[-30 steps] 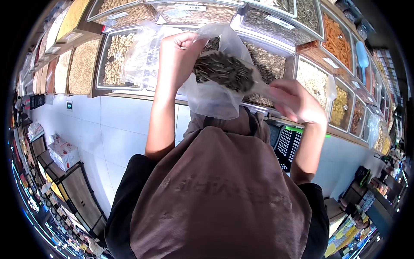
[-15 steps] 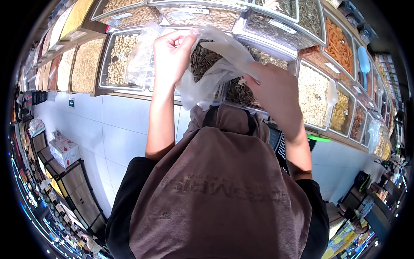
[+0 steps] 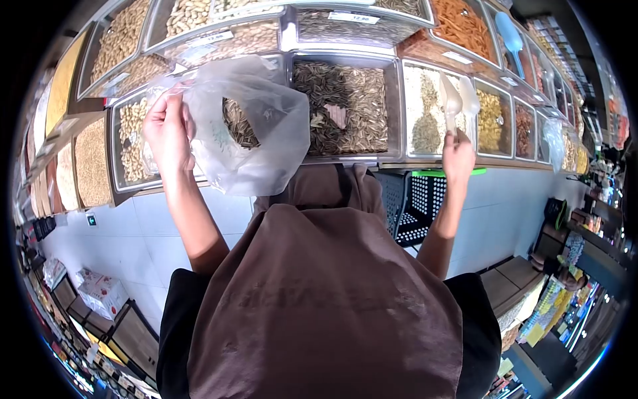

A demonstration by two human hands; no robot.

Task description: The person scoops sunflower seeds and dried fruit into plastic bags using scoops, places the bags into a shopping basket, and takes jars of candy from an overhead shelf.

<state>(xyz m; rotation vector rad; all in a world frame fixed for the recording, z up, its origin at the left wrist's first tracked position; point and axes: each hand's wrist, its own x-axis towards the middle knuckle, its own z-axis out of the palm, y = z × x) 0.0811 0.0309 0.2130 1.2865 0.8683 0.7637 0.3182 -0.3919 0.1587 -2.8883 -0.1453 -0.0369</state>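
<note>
My left hand [image 3: 171, 133] pinches the rim of a clear plastic bag [image 3: 266, 133], whose mouth gapes over the bins. Dark striped seeds [image 3: 239, 124] show through the bag's opening. On the right, my right hand [image 3: 458, 156] is closed round the handle of a pale scoop [image 3: 450, 100], held upright over the bin of pale flakes [image 3: 425, 100]. Another pale scoop [image 3: 469, 100] stands beside it. Between my hands lies a bin of sunflower seeds [image 3: 365, 100], with a pinkish scrap [image 3: 336, 116] on top.
Peanut bins [image 3: 129, 133] are at the left, and a bin of orange strips [image 3: 462, 30] with a blue scoop [image 3: 509, 36] is at the upper right. A black basket [image 3: 419, 203] with a green edge stands below the shelf.
The view has shifted right along the bins. My left hand and the bag have moved left, away from the seed bin. My right hand has left the bag and moved right with the scoop.
</note>
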